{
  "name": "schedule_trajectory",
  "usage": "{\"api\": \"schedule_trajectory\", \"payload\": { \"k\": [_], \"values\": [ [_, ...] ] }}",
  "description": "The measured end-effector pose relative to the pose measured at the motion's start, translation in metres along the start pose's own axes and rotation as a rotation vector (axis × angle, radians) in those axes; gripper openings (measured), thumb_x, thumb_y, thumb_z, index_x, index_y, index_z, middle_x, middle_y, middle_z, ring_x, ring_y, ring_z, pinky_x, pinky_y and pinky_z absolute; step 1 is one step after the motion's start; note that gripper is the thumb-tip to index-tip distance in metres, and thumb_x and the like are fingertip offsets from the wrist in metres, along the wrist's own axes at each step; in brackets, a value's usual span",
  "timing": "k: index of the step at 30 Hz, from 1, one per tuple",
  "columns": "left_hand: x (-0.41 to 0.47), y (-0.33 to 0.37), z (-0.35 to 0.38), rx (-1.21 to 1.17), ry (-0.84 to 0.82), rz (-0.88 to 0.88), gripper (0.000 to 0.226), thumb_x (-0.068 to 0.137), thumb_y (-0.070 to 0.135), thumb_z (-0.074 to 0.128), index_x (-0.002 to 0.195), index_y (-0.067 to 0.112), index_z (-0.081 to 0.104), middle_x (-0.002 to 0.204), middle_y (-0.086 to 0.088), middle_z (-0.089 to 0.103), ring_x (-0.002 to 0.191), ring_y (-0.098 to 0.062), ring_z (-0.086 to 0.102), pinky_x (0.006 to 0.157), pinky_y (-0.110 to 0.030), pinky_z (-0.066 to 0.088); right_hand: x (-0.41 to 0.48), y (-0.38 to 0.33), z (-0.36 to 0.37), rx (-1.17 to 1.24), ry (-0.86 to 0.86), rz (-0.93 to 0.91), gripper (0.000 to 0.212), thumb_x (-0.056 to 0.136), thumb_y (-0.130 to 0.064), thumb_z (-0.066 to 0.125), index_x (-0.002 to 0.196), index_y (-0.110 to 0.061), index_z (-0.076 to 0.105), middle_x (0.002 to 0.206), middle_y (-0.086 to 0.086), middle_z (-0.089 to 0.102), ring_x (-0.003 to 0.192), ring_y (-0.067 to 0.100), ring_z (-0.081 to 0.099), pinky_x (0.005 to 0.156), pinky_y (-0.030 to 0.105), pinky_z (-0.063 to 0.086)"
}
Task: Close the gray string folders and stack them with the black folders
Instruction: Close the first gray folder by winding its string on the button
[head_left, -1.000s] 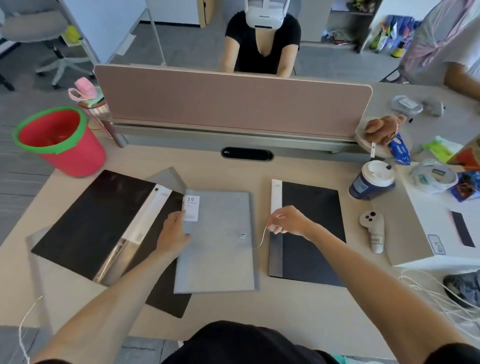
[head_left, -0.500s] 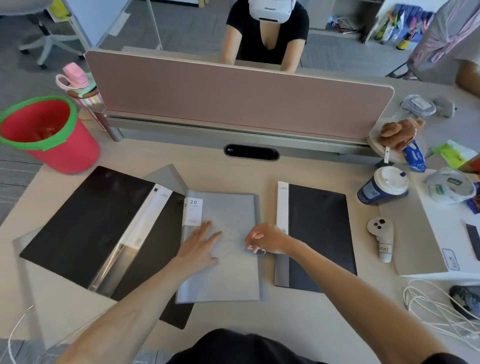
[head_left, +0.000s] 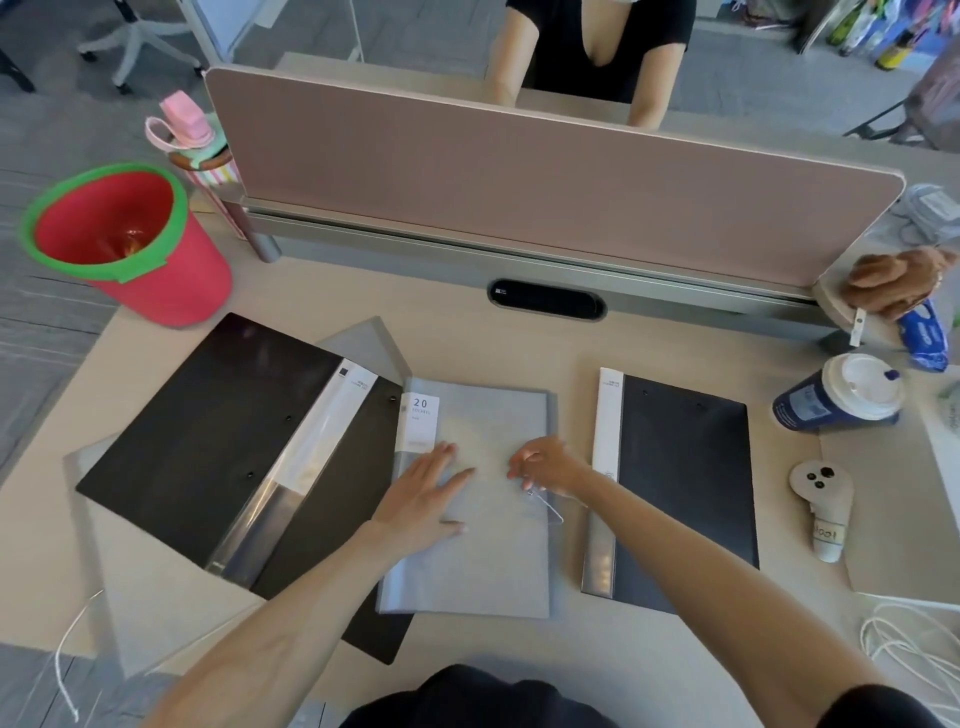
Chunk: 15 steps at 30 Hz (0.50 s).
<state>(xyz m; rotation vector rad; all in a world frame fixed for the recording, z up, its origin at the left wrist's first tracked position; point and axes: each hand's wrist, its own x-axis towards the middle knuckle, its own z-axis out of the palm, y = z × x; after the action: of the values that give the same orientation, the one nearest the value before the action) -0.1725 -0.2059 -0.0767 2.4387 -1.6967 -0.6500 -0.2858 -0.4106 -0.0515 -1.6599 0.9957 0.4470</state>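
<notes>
A gray string folder lies flat at the desk's middle, a white "20" label at its top left corner. My left hand presses flat on its cover, fingers spread. My right hand pinches the folder's thin white string near the right edge, where the string forms a loop. To the left an open black folder lies across another gray folder. A closed black folder with a white spine lies to the right.
A red bucket with a green rim stands at far left, a pink bottle behind it. A pink divider runs across the back; a person sits beyond it. A lidded cup, a controller, white cables.
My right hand came in from the right with the string to the folder's button area. My left hand slid from the folder's left edge onto its cover. The camera tilted closer.
</notes>
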Motion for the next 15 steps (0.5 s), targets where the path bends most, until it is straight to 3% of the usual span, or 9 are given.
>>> {"api": "schedule_trajectory", "payload": {
  "k": [3,7,12,15],
  "values": [
    [-0.001,0.001,0.001,0.009,-0.017,0.012,0.081,0.082,0.052,0.065,0.15,0.024,0.031,0.162,-0.014,0.011,0.15,-0.031,0.005,0.112,-0.036,-0.004,-0.004,0.005,-0.015,0.051,0.104,0.03,0.013,0.085,-0.001,0.061,0.081,-0.009,0.07,0.063,-0.002,0.068,0.042,0.002,0.058,0.041,0.012,0.04],
    [0.001,0.002,0.0,0.0,-0.045,0.014,0.081,0.085,0.052,0.062,0.152,0.028,0.022,0.163,-0.011,0.002,0.151,-0.027,-0.004,0.113,-0.032,-0.008,-0.012,0.015,-0.033,0.118,0.174,0.054,0.02,0.089,0.001,0.052,0.084,-0.006,0.07,0.073,0.004,0.069,0.047,0.008,0.056,0.044,0.015,0.043],
    [0.005,0.007,-0.004,0.035,-0.123,0.028,0.081,0.089,0.045,0.059,0.154,0.026,0.013,0.163,-0.008,-0.009,0.15,-0.025,-0.012,0.12,-0.035,-0.006,-0.029,0.016,-0.03,-0.095,0.027,-0.077,0.011,0.081,-0.011,0.069,0.07,-0.014,0.067,0.068,-0.002,0.07,0.059,0.008,0.063,0.056,0.018,0.047],
    [0.011,0.013,-0.006,0.057,-0.187,0.089,0.079,0.092,0.033,0.059,0.154,0.022,0.012,0.163,-0.006,-0.013,0.15,-0.023,-0.013,0.119,-0.035,-0.007,-0.032,0.01,-0.021,-0.185,-0.09,-0.138,0.009,0.077,-0.01,0.074,0.081,-0.003,0.069,0.076,0.001,0.072,0.067,0.009,0.066,0.066,0.021,0.055]
  ]
}}
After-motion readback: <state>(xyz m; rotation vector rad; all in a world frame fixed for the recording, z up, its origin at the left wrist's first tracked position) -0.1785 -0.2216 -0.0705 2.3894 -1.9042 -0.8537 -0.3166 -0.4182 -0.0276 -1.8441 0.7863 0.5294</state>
